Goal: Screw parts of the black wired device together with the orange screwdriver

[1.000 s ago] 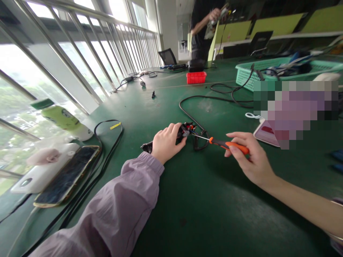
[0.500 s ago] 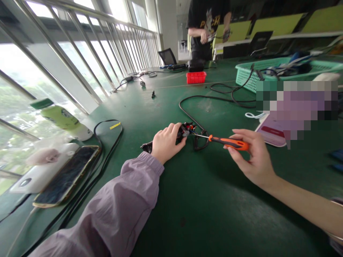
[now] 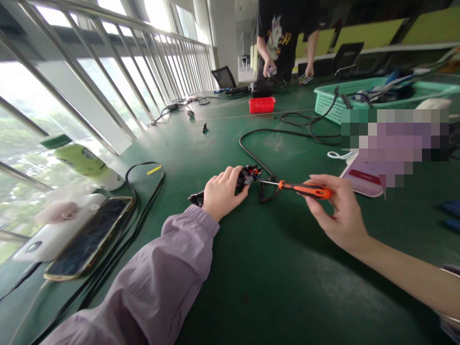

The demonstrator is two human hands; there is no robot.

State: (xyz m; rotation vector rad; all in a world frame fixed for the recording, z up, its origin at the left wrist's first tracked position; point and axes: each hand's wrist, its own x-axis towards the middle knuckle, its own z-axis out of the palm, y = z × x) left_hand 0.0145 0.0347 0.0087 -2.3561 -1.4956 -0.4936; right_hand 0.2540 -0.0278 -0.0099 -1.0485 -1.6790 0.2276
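Observation:
My left hand (image 3: 223,192) is closed around a black device with exposed wires (image 3: 248,175), pressing it to the green table. Most of its body is hidden under my palm; a dark end pokes out past my wrist. In the fingers of my right hand (image 3: 338,206) is an orange and black screwdriver (image 3: 305,189), held nearly level. Its thin shaft points left and the tip reaches the wired end of the device. Whether the tip touches a screw is too small to tell. A black cable (image 3: 251,149) runs from beside the device toward the back right.
At left lie a phone (image 3: 89,239), a white box-like item (image 3: 39,239), black cords and a green-capped bottle (image 3: 86,163). Farther back are a red basket (image 3: 262,105) and a teal basket (image 3: 328,108) of tools. A pink phone (image 3: 362,175) lies right. Another person stands behind the table.
My hands, the device and the screwdriver stay almost in place. Across the table, the other person has lowered both hands to the tabletop and moved slightly right.

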